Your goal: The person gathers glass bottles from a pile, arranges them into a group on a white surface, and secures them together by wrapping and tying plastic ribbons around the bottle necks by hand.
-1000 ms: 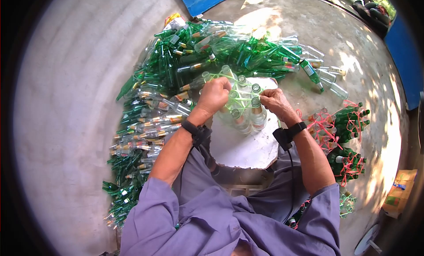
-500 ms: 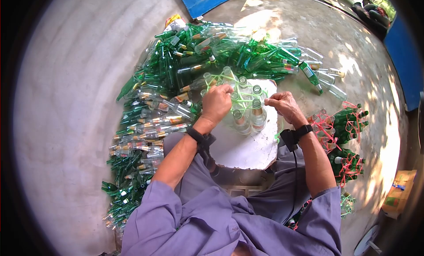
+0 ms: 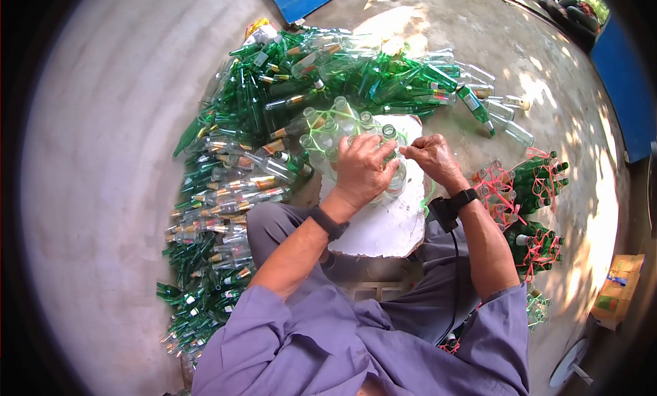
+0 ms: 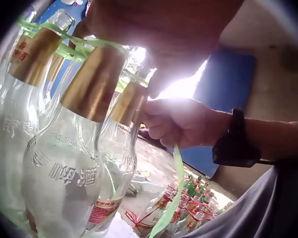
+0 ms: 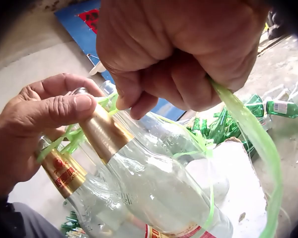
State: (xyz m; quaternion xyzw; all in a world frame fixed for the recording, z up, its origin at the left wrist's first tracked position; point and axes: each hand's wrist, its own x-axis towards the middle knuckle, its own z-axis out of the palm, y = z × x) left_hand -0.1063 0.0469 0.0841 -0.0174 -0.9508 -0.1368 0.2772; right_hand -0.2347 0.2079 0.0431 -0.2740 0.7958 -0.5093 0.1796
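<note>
A cluster of clear glass bottles (image 3: pixel 343 107) stands upright on a white board (image 3: pixel 373 239), necks laced together with green plastic ribbon (image 5: pixel 273 173). My left hand (image 3: pixel 366 167) holds a gold-foiled bottle (image 5: pixel 164 183) by its neck, thumb in front and fingers behind, as the right wrist view shows. My right hand (image 3: pixel 432 160) is just right of it and grips the ribbon in curled fingers beside the same neck. A loose tail of ribbon hangs below the right fist (image 4: pixel 176 121). In the head view my left hand covers the nearest bottle tops.
A big heap of green and clear bottles (image 3: pixel 274 109) lies beyond the board and down the left side. On the right stand bundles of bottles (image 3: pixel 540 184) tied with red ribbon. A cardboard box (image 3: pixel 618 290) sits farther right, and blue panels (image 3: pixel 623 88) border the floor.
My left hand has moved right and toward me, from the middle of the cluster onto the nearer right bottle tops. The right hand drew away, then came back close to the left.
</note>
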